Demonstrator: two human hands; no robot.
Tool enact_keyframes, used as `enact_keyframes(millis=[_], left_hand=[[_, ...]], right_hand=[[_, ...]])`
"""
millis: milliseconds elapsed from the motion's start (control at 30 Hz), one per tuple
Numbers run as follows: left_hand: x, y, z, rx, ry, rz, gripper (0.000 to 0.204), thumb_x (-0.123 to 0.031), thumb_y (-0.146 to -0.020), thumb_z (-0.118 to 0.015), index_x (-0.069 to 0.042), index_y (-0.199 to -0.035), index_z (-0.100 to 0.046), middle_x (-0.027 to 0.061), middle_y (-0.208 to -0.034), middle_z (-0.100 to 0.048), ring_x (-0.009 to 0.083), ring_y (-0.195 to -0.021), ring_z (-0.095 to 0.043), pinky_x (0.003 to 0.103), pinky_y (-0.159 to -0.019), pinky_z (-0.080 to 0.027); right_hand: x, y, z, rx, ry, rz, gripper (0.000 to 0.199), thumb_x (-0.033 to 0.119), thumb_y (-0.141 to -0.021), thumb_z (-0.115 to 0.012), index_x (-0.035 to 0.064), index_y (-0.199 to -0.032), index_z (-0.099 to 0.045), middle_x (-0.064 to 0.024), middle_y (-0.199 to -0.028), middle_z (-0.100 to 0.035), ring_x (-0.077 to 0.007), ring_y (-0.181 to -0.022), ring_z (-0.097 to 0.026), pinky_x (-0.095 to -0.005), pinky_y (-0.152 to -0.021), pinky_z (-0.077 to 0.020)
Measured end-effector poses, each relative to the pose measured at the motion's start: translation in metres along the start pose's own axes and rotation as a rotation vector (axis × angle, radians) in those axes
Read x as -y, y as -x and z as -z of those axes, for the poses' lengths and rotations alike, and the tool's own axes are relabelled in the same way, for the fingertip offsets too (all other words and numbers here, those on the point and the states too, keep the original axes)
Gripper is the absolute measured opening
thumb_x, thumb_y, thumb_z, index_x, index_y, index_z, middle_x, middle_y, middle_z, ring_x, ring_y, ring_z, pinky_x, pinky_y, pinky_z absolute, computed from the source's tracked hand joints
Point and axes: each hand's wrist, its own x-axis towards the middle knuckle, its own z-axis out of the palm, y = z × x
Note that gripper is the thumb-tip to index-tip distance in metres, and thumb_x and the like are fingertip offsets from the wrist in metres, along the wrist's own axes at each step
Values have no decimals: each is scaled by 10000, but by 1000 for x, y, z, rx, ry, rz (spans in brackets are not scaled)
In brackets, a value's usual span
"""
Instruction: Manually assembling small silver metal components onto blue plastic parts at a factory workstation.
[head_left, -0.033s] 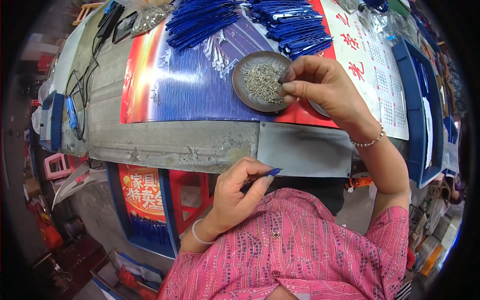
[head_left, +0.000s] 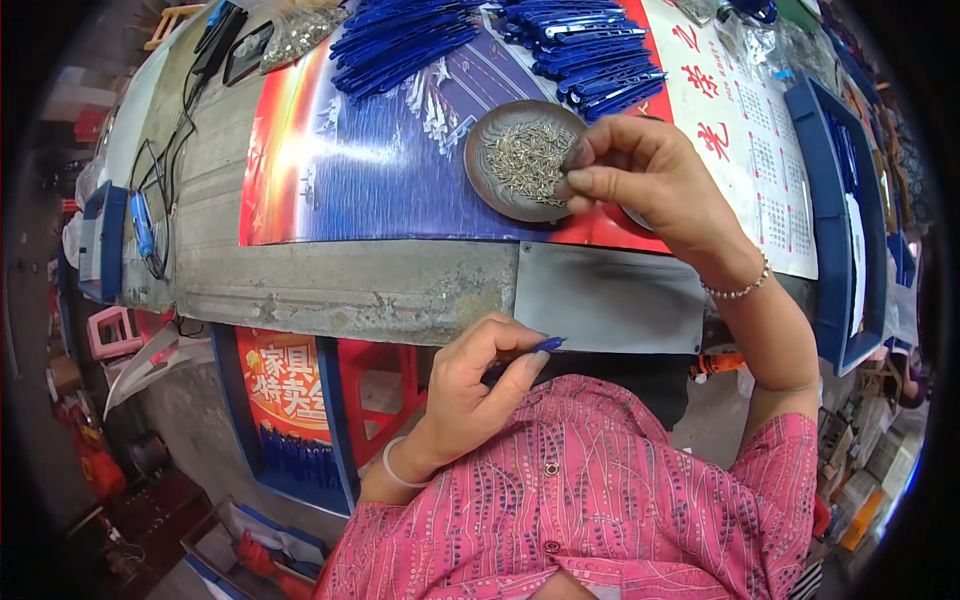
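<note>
Left hand [head_left: 478, 378] pinches a blue clip [head_left: 549, 344]; right hand [head_left: 650, 185], fingertips bunched, contents unclear, seemingly picks metal pins [head_left: 522, 160]; lifting calls for delicacy.

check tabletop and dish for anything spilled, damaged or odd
The grey tabletop's front edge looks worn, with rough, blotchy patches. Otherwise nothing stands out: the visible metal pins lie inside the round dish.

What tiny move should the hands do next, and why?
I'd probably bring the right hand over to the blue piece in the left hand. The right thumb and fingers are pinched together beside the round dish of small metal pieces, maybe holding one, though I can't see it. The blue piece's tip pokes out, easy to reach.
</note>
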Motion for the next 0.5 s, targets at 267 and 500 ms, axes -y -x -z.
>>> enact_keyframes(millis=[267,500], left_hand=[[-4,-11,-2,-30,-284,-250,202,42,-739,-676,8,-920,-593,116,-787,-584,187,-663,-583,257,-576,-459],[-5,-14,1,-9,-643,-544,288,11,-652,-740,-25,-918,-634,90,-769,-582,212,-584,-576,286,-469,-452]], right_hand=[[-12,38,-13,105,-144,-132,136,85,-869,-615,8,-888,-504,-98,-804,-632,-140,-729,-625,-250,-687,-517],[-24,65,-15,245,-102,-203,159,145,-907,-578,9,-897,-496,-74,-879,-594,-127,-838,-572,-263,-761,-477]])
